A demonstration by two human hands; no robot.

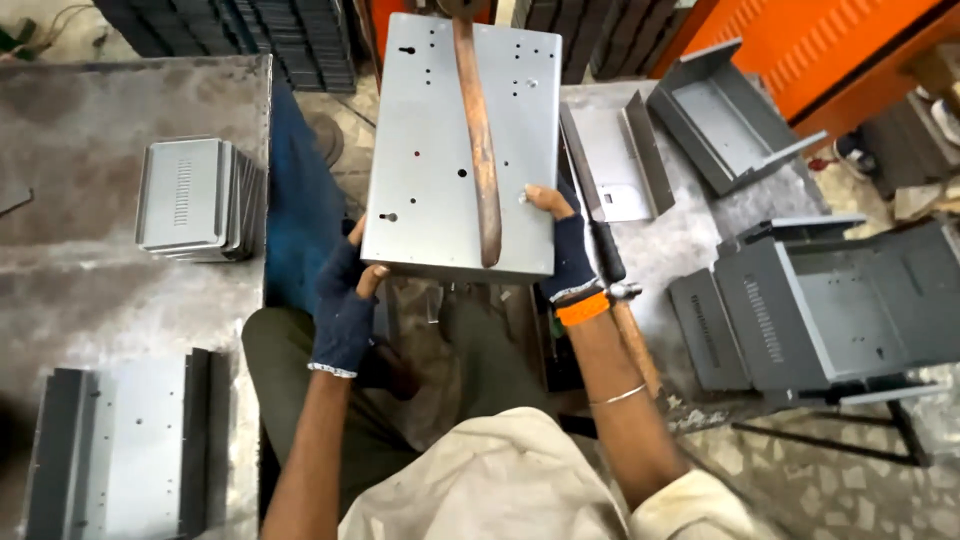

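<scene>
I hold a grey sheet-metal panel (430, 130) with several punched holes flat in front of me. My left hand (345, 300), in a dark fingerless glove, grips its near left corner. My right hand (568, 250), also gloved, with an orange wristband, grips its near right corner. A rusty brown metal bar (478, 140) lies lengthwise over the panel's top, from its far edge to close to its near edge. A hammer (612, 290) with a wooden handle lies just right of my right hand.
On the left table sit a stack of grey vented panels (190, 195) and a flat channel-shaped panel (120, 450). On the right bench lie a bent panel (620, 160), an open grey box (720, 115) and a larger grey enclosure (830, 310). Dark stacked parts (260, 35) stand behind.
</scene>
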